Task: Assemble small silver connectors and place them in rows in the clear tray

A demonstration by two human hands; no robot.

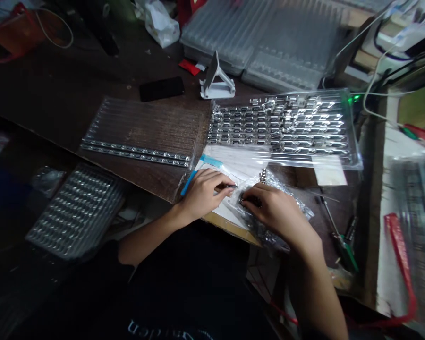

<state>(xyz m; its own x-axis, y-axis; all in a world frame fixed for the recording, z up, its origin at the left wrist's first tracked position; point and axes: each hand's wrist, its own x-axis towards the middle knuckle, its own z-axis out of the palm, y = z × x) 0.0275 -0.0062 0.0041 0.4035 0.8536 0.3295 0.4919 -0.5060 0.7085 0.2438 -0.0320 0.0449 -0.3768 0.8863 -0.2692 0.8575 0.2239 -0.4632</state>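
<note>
My left hand (207,191) pinches a small D-sub connector (233,186) between thumb and fingertips, over a white sheet with blue edges. Just to its right, my right hand (269,204) has its fingers curled at a clear plastic bag (297,198) of small metal parts; a dark small part shows at its fingertips, too indistinct to name. Behind the hands lies a clear ribbed tray (354,141) with many D-sub connectors in rows, some lying askew. Left of it, another clear tray (145,118) holds connectors in its front rows only.
A black phone (162,89) and a white folding stand (217,85) lie behind the trays. Stacked clear trays (226,28) stand at the back. A filled tray stack (74,212) sits lower left, beyond the table edge. A green-handled screwdriver (347,252) lies at right, near cables.
</note>
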